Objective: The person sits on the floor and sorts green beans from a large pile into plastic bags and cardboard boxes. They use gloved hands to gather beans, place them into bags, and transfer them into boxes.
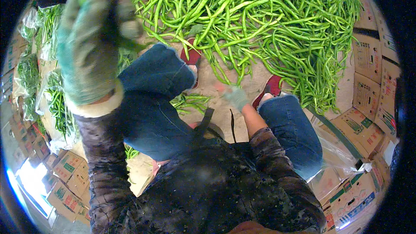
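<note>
A large heap of long green chili peppers [247, 16] spreads before me on cardboard. My left hand [94, 42], in a grey and teal work glove, is raised close to the camera at upper left, blurred, with green chili peppers showing at its fingers and below the palm. Low between my knees, my right hand [236, 97], also gloved and blurred, is at the near tips of the heap; its fingers are too smeared to show a hold. A smaller group of green peppers [191, 102] lies beside my left knee.
Clear plastic bags of peppers [58, 110] line the left side. Printed cardboard boxes [367, 58] stand along the right, with more boxes [70, 169] at lower left. Clear plastic film [334, 149] lies near my right knee. My red shoes [191, 53] touch the heap's edge.
</note>
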`<state>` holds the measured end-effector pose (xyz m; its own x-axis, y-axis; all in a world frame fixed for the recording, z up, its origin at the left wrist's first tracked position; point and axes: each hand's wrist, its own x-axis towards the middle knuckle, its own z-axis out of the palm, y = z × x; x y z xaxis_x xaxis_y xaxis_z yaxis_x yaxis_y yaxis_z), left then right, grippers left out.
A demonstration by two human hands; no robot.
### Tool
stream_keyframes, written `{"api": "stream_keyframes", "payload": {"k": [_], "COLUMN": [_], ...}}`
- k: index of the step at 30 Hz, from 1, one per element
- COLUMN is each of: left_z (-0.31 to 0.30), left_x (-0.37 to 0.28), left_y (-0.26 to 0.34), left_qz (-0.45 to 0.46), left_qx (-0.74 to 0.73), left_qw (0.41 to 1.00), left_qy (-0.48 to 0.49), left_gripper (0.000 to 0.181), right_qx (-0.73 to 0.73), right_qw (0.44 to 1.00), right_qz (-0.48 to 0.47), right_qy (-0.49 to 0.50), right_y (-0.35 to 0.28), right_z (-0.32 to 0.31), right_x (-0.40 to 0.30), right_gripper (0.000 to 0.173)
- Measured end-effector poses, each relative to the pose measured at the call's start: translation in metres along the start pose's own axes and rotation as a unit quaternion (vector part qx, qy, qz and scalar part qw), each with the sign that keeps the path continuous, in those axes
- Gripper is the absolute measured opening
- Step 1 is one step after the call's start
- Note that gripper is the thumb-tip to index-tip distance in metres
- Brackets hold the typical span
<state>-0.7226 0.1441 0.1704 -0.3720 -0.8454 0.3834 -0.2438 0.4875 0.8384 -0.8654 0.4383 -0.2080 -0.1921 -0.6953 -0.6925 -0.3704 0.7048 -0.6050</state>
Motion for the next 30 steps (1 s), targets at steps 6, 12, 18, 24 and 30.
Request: {"api": "stream_keyframes", "payload": {"k": [6,12,18,24,30], "left_z": [0.042,0.062,0.043,0.050,0.042], "left_x": [-0.006,0.001,0.008,0.007,0.010], "left_y": [-0.012,-0.026,0.004,-0.011,-0.018], "left_qz": [-0.227,-0.223,-0.314,-0.295,-0.301], "left_qx": [-0.230,-0.211,-0.342,-0.359,-0.381], "left_qw": [0.944,0.944,0.883,0.882,0.874], "left_qy": [-0.069,-0.116,-0.073,-0.083,-0.024], "left_gripper": [0.023,0.024,0.019,0.018,0.016], "right_qx": [-0.181,-0.552,-0.177,-0.460,-0.421], "right_qw": [0.980,0.758,0.973,0.888,0.898], "right_qz": [-0.008,-0.211,-0.053,0.006,-0.105], "right_qy": [0.081,0.275,-0.138,0.023,0.074], "right_y": [-0.075,-0.081,-0.079,-0.094,-0.079], "right_z": [-0.058,-0.148,-0.186,-0.133,-0.145], "right_x": [0.044,0.112,0.111,0.136,0.119], "right_gripper": [0.036,0.031,0.043,0.023,0.025]}}
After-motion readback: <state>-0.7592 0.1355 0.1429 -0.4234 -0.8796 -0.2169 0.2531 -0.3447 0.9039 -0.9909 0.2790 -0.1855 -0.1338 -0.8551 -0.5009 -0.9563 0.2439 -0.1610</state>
